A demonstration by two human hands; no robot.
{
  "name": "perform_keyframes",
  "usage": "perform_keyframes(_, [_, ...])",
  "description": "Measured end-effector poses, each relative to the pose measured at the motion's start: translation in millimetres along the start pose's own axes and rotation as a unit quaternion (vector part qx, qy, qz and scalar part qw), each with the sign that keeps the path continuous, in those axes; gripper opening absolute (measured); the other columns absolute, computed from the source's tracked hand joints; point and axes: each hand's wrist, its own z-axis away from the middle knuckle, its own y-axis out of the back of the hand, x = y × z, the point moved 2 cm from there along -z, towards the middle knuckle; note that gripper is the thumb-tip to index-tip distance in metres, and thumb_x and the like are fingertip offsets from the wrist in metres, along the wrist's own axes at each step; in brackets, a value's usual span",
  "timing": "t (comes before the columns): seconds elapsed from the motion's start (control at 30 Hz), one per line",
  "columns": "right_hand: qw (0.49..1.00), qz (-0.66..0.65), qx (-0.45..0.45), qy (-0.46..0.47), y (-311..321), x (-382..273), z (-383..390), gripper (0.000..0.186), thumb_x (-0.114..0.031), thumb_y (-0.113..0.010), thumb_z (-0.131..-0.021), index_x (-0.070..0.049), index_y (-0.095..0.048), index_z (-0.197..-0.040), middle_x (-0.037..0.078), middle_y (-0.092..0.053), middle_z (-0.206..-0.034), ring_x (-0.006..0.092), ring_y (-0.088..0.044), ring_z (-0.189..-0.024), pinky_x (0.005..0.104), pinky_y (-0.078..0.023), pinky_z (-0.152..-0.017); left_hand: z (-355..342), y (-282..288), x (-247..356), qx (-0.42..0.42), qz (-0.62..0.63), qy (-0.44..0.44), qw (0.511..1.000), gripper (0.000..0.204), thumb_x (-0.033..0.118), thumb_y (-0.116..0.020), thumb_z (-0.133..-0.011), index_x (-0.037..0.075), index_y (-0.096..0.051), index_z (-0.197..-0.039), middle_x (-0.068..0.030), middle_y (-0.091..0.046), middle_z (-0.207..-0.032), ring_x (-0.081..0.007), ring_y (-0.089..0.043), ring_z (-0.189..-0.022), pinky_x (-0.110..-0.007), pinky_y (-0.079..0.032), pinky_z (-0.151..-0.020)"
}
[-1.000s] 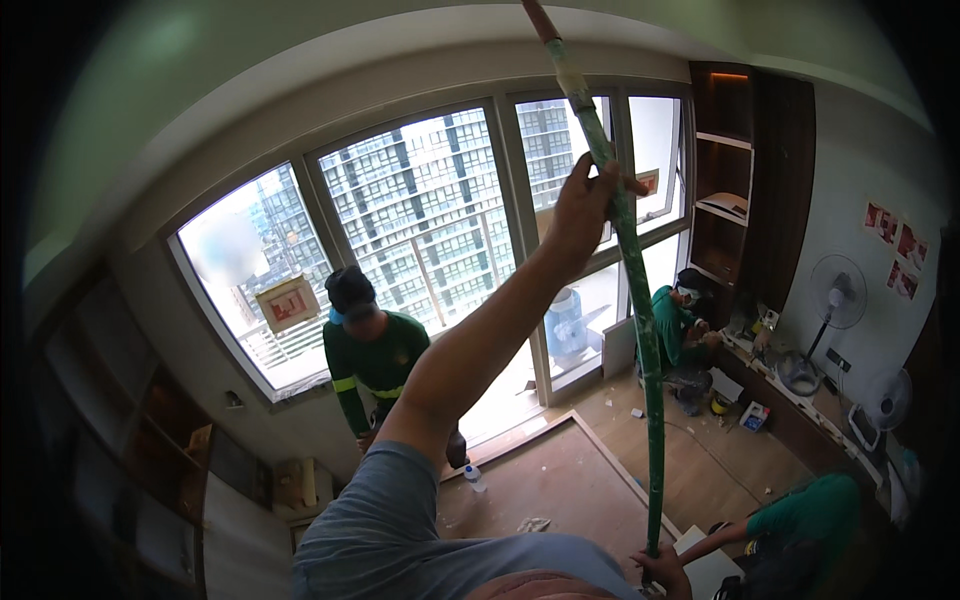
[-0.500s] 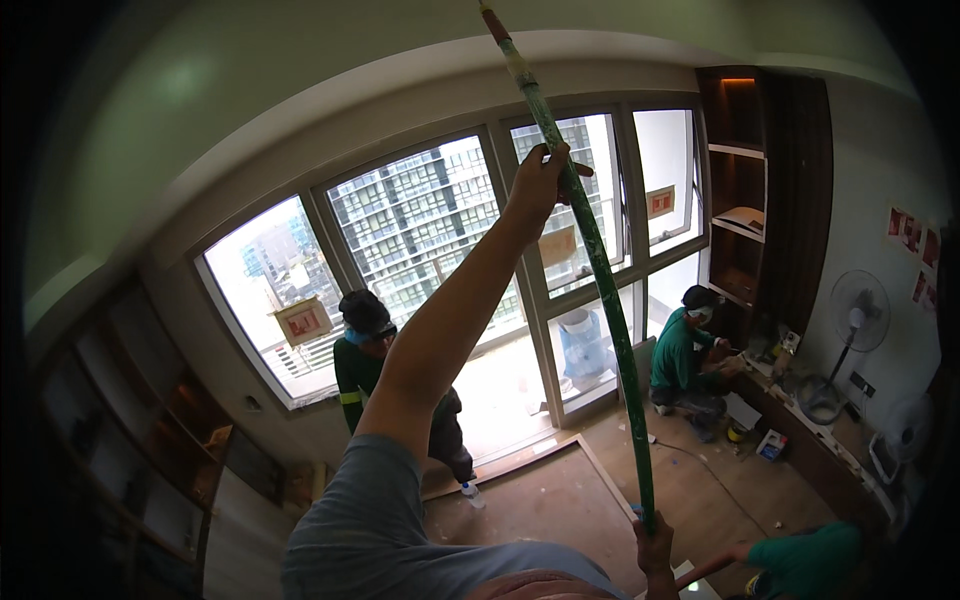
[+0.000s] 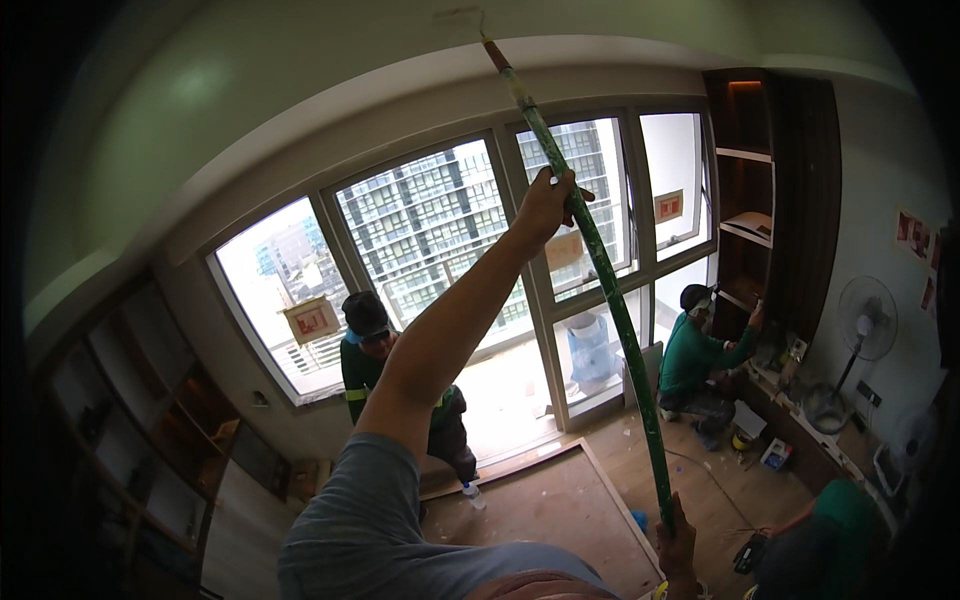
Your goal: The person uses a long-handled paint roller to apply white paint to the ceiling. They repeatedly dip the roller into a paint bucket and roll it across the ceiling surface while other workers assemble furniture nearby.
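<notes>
A long green pole, paint-smeared and pale near its top, slants up-left from beside the floor to touch the ceiling above the window, left hand fingers wrapped around it midway, right hand clamped on its lower end.

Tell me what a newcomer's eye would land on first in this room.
First, the long green pole slanting up the middle, its tip against the ceiling. The left hand grips it high with the arm stretched up; the right hand holds its lower end near the bottom edge. Behind it, the wide window shows tower blocks, with two people in green shirts, one before the glass and one crouched by the dark shelves on the right.
</notes>
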Motion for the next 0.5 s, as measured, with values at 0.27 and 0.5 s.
perform_keyframes(0.27, [0.991,0.051,0.041,0.113,31.4,25.5,-18.9,0.072,-0.050,-0.058,-0.101,-0.014,-0.035,-0.159,0.003,-0.048,-0.070,0.0116,-0.049,-0.057,0.0306,-0.042,-0.052,-13.4,-7.3,3.8,0.007,0.009,0.012,1.000,0.027,0.034,-0.040,-0.111,0.007,-0.044,-0.112,-0.0129,-0.074,-0.097,-0.0140,-0.064,-0.070,-0.031,-0.053,-0.063])
perform_keyframes(0.5, [0.991,0.064,0.033,0.114,45.8,-84.5,-43.1,0.064,-0.038,-0.055,-0.104,-0.008,-0.037,-0.157,0.010,-0.051,-0.074,0.0171,-0.051,-0.062,0.0344,-0.041,-0.057,-32.1,-3.1,33.9,0.082,0.030,-0.045,0.995,0.072,0.020,-0.061,-0.101,0.005,-0.018,-0.157,-0.0160,-0.072,-0.088,-0.0141,-0.059,-0.056,-0.029,-0.047,-0.047])
